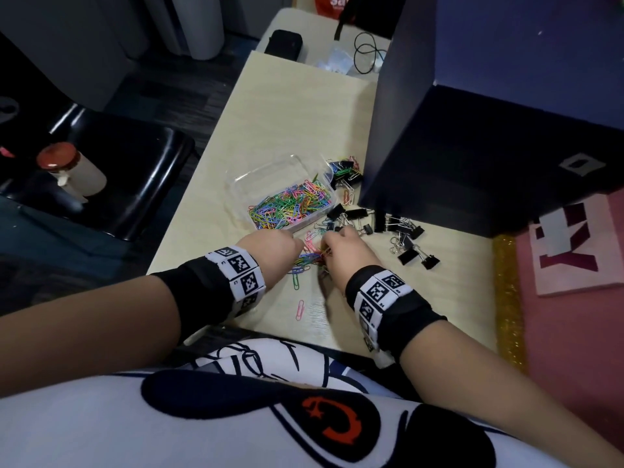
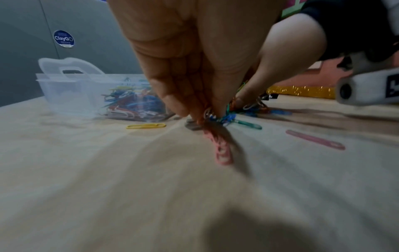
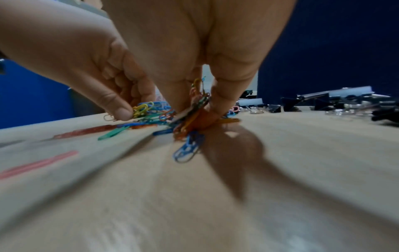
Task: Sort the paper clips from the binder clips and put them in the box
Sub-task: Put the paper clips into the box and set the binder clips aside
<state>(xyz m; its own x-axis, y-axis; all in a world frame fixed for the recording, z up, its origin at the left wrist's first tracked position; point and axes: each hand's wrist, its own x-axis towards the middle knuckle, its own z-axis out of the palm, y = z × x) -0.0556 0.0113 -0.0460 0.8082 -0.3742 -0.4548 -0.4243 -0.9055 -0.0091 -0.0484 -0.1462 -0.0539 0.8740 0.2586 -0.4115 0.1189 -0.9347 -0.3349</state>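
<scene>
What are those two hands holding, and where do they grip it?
Each pinches paper clips at its fingertips: the right hand a bundle by its middle, the left hand a few by their top ends.

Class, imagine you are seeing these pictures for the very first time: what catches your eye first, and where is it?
First, the clear plastic box on the pale table, heaped with bright paper clips. Just in front of it, the left hand and right hand meet over a small colourful pile, each pinching a bunch of clips. To the right, black binder clips lie scattered beside a dark blue box.
</scene>
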